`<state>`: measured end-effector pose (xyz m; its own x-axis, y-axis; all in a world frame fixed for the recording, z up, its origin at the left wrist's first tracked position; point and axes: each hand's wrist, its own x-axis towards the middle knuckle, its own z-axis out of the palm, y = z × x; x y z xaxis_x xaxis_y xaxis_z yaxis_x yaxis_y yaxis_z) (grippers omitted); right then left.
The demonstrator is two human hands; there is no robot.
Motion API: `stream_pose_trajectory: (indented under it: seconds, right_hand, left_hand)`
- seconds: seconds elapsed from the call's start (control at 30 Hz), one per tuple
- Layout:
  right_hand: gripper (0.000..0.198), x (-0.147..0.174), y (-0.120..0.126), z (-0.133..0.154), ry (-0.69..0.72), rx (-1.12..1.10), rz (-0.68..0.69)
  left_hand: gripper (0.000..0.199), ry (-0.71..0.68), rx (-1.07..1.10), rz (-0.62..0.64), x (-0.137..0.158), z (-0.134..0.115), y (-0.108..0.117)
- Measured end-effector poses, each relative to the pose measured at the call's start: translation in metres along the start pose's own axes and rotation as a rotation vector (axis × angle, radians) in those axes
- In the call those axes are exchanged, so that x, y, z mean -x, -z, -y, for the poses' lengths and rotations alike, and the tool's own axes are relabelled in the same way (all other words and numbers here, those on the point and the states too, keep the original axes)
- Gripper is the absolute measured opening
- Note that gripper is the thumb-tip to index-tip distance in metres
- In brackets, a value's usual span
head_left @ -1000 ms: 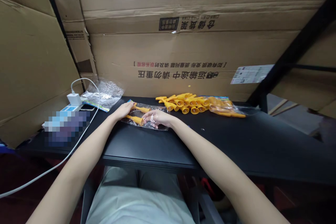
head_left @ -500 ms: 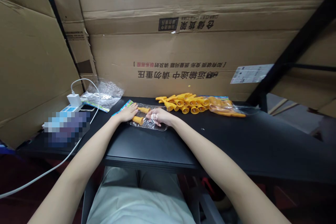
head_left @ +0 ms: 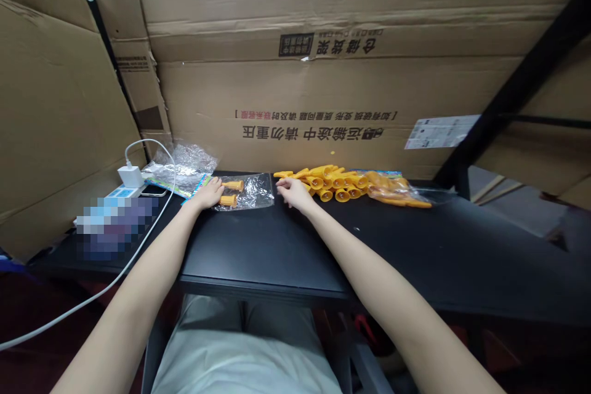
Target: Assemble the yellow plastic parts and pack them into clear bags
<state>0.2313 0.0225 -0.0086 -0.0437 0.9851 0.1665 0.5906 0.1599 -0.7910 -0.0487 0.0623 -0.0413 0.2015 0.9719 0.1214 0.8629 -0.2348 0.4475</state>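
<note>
My left hand [head_left: 210, 192] rests over the left end of a clear plastic bag [head_left: 258, 191], with its fingers on the printed header and the bag's contents. Two yellow horn-shaped plastic pieces [head_left: 234, 185] show inside the bag, partly covered by the hand. Just past the bag's right edge is my right hand [head_left: 295, 192], its fingers a little bent and apart, with nothing seen in them. Behind and beside it lies a pile of similar yellow pieces [head_left: 341, 181], their hollow flared ends facing me.
A filled bag of yellow pieces [head_left: 392, 188] lies right of the pile. At the back left is another clear bag [head_left: 184, 163]. A phone [head_left: 153, 191], a white charger [head_left: 130, 175] and its cable [head_left: 133, 257] occupy the left side. Cardboard [head_left: 323, 86] walls the back.
The bag has slid left and slightly back with my left hand on it. My right hand has come off the bag and moved right, to the pile's near left side.
</note>
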Motion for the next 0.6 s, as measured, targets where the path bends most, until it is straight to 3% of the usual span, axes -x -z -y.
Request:
stream_pose_trajectory:
  seconds: [0.1,0.2,0.47,0.6]
  right_hand:
    - [0.022,-0.005,0.012,-0.012,0.133,0.465,-0.237]
    - [0.027,-0.007,0.018,-0.021,0.150,0.704,-0.236]
    - [0.031,-0.004,0.005,-0.017,0.109,0.768,-0.190]
    - [0.028,-0.004,0.008,-0.011,0.144,0.728,-0.282]
  left_hand:
    - [0.055,-0.013,-0.027,-0.021,0.000,0.005,0.000]
    - [0.052,-0.032,-0.022,-0.041,-0.001,0.008,-0.001]
    - [0.048,-0.049,-0.011,-0.052,-0.002,0.012,-0.002]
    - [0.051,-0.039,-0.011,-0.039,-0.002,0.011,-0.001]
